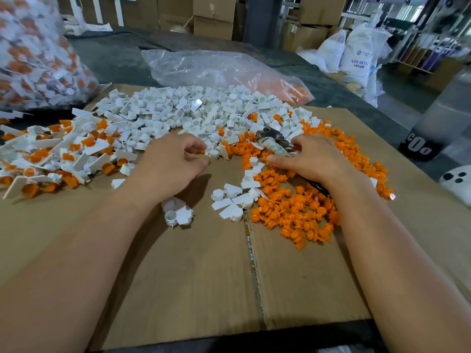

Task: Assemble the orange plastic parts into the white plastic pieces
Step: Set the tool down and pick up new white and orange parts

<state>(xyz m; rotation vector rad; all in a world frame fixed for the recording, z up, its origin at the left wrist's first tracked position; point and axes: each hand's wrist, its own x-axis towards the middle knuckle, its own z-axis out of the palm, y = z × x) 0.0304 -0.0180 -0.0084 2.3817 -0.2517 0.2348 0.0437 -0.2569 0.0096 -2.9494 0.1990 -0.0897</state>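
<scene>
Head view, looking down at a flattened cardboard sheet [178, 276] lying on a dark table [114, 57].

A broad heap of white plastic pieces [193, 110] covers the sheet's far middle. Loose orange plastic parts [300, 212] are piled toward the right edge. Along the left edge lies a spread of white pieces with orange parts fitted in them [63, 154]. A few more white pieces [234, 200] sit near the centre, just beside the orange pile.

The left hand [173, 161] is held over the middle of the sheet with its fingers curled. Thumb and forefinger tips are close together, right beside a small white piece [212, 153]. Whether they pinch it cannot be told.

The right hand [313, 159] lies palm down on the far part of the orange pile. Its thumb points left and its fingers bend over the taped handle of a metal tool [274, 140]. Whether it truly grips the tool cannot be told.

Past the far edge lies a crumpled clear bag [216, 70] with orange parts showing in its right end. At the far left corner stands a full bag [38, 59] of white and orange pieces. Cardboard boxes [212, 19] and white sacks [356, 54] stand behind the table.
</scene>
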